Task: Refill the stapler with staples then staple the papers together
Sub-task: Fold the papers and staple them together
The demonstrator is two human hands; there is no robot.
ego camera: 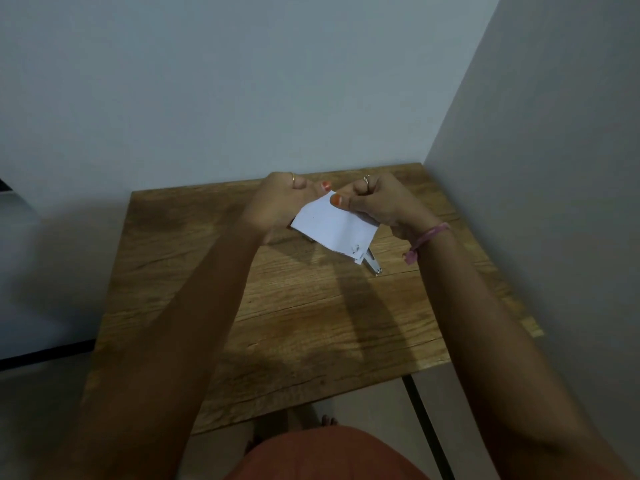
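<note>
A small stack of white papers [332, 225] is held above the far part of the wooden table [298, 306]. My left hand [277, 202] grips the stack's left edge. My right hand [377, 202] pinches its upper right corner with the thumb on top. The papers' near corner carries small dark marks. A metal stapler [374, 264] lies on the table just under that near corner, mostly hidden by the papers. A dark thing [304, 236] peeks out under the papers' left edge; I cannot tell what it is.
The table stands in a corner, with a wall behind and a wall [536, 168] close along its right edge. A pink band [427, 237] hangs from my right wrist. A black table leg [429, 427] shows at the near right.
</note>
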